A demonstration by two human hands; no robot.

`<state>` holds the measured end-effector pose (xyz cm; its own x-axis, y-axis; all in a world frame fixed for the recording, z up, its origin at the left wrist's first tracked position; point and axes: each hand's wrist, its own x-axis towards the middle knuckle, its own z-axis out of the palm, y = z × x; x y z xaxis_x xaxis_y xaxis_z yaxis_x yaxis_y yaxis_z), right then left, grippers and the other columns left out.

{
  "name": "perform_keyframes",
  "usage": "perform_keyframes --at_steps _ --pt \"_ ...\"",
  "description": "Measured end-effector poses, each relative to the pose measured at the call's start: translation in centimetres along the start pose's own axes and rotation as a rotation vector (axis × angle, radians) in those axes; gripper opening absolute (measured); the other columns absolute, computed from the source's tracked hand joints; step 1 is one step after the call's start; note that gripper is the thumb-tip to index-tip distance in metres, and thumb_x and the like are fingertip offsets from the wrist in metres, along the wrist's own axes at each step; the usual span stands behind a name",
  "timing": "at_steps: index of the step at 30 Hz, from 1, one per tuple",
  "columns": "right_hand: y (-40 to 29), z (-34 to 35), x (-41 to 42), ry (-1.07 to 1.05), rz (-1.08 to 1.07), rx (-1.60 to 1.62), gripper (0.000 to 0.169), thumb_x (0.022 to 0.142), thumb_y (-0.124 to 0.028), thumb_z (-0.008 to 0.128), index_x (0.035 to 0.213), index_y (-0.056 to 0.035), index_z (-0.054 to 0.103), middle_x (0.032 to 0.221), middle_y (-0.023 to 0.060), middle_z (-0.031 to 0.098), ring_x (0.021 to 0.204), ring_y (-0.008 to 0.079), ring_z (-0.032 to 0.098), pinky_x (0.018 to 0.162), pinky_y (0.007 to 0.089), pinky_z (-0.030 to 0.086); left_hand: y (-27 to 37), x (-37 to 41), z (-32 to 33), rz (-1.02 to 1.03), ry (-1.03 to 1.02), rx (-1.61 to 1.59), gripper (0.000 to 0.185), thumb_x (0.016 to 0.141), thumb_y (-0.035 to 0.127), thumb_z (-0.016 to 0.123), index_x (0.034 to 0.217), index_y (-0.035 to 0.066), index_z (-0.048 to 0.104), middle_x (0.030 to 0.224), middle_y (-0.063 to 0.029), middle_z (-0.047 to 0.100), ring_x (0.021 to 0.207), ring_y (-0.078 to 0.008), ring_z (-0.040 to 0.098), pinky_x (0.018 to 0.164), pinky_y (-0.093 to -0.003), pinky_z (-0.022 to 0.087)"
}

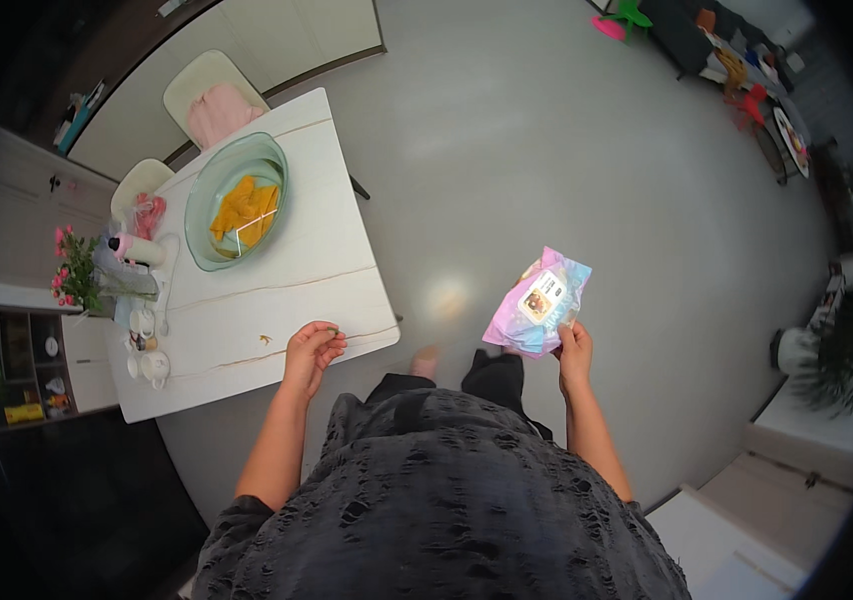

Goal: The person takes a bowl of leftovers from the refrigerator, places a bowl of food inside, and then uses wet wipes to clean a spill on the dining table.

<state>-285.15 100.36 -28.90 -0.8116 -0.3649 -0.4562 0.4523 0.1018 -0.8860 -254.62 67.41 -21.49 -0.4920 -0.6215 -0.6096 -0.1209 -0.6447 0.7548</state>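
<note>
My right hand (575, 352) grips the lower corner of a pink and blue soft-plastic pack of wipes (537, 304), held over the floor; its printed lid faces up. Between the thumb and fingertips of my left hand (314, 352) is a small green piece (333, 331), too small to identify. That hand is above the near edge of a white marble-patterned table (306, 277). A small yellowish-brown scrap (265, 340) lies on the tabletop to its left. Farther back stands a translucent green plastic basin (198, 240) with an orange-yellow cloth (246, 210) lying in water.
White mugs (155, 367), a pink-and-white bottle (138, 249) and a glass vase (130, 283) of pink roses (70, 266) crowd the table's left side. Chairs (205, 79) stand behind it. A potted plant (843, 352) is at right, a grey sofa (678, 37) at the far right.
</note>
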Motion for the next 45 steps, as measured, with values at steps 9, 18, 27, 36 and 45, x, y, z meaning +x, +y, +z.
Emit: perform_keyframes --at_steps 9,18,27,36,45 --pt "-4.6 -7.9 17.9 -0.223 0.027 -0.208 0.02 0.094 -0.017 0.052 0.101 -0.0018 0.062 0.085 0.0041 0.064 0.07 0.0118 0.061 0.065 0.0275 0.052 -6.8 -4.3 10.2 0.118 0.279 -0.46 0.01 0.087 0.005 0.052 0.094 0.0 0.058 0.086 -0.0141 0.066 0.076 -0.0207 0.064 0.068 -0.0287 0.054" --pt "-7.7 -6.4 29.6 -0.388 -0.077 -0.366 0.017 0.093 -0.016 0.05 0.097 -0.0023 0.06 0.083 0.0027 0.061 0.07 0.0115 0.06 0.063 0.0279 0.052 -13.8 -10.0 15.5 0.289 0.475 -0.634 0.008 0.087 0.007 0.054 0.092 0.002 0.058 0.085 -0.0146 0.066 0.073 -0.0222 0.065 0.068 -0.0309 0.055" --pt "-11.7 -1.7 18.2 -0.766 -0.056 -0.529 0.018 0.092 -0.016 0.051 0.097 -0.0028 0.06 0.084 0.0026 0.062 0.07 0.013 0.06 0.061 0.0288 0.052 -17.8 -24.0 19.8 0.466 0.616 -0.826 0.01 0.091 0.01 0.054 0.096 0.002 0.058 0.088 -0.0131 0.066 0.077 -0.021 0.065 0.071 -0.0328 0.056" --pt "-15.2 3.6 -10.2 -0.957 0.234 -0.633 0.015 0.091 -0.017 0.052 0.096 -0.005 0.059 0.083 0.0042 0.062 0.07 0.0158 0.061 0.065 0.0341 0.056 -20.6 -52.9 15.6 0.347 0.945 -0.89 0.013 0.093 0.017 0.055 0.098 0.005 0.057 0.09 -0.0104 0.066 0.076 -0.0166 0.063 0.072 -0.0311 0.054" --pt "-10.2 16.3 -32.5 -1.332 0.41 -0.806 0.021 0.091 -0.015 0.05 0.106 -0.0038 0.058 0.098 0.0105 0.065 0.086 0.024 0.067 0.071 0.04 0.059 -21.5 -73.3 12.0 0.278 1.194 -1.047 0.013 0.096 0.022 0.057 0.101 0.01 0.056 0.095 -0.005 0.065 0.081 -0.0129 0.061 0.076 -0.03 0.052"
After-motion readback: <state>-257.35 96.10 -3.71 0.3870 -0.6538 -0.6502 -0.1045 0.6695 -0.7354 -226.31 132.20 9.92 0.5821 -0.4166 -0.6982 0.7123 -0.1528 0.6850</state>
